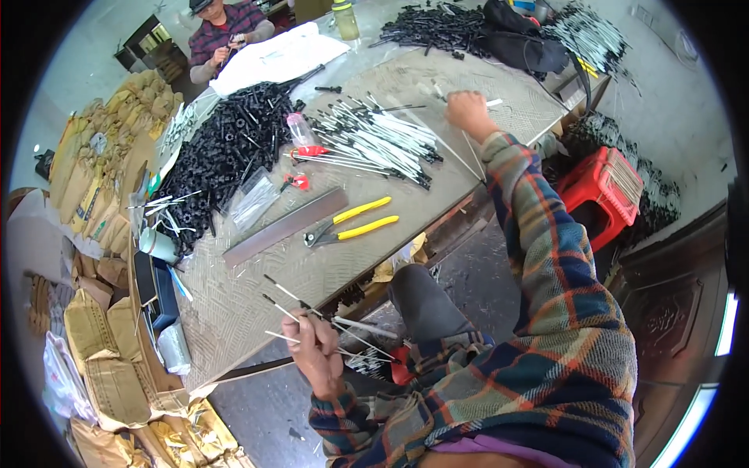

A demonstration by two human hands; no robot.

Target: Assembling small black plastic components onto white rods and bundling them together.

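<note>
My left hand (314, 349), low in front of the table's near edge, is closed around several thin white rods with black ends, fanned out to both sides. Over the table's right part, my right hand (470, 111) makes a fist. White pieces show on either side of it, but what its fingers hold is hidden. A heap of white rods with black ends (378, 140) lies left of that hand. Between my hands, pliers with yellow handles (363, 218) lie beside a long dark metal bar (285, 226).
Black plastic parts (226, 144) are piled at the table's left. Near them are a clear bag (256, 199) and a white cup (158, 245). Across the table a person (222, 35) handles small parts by a white sack (279, 58). A red stool (597, 191) stands right; cardboard (97, 327) lies left.
</note>
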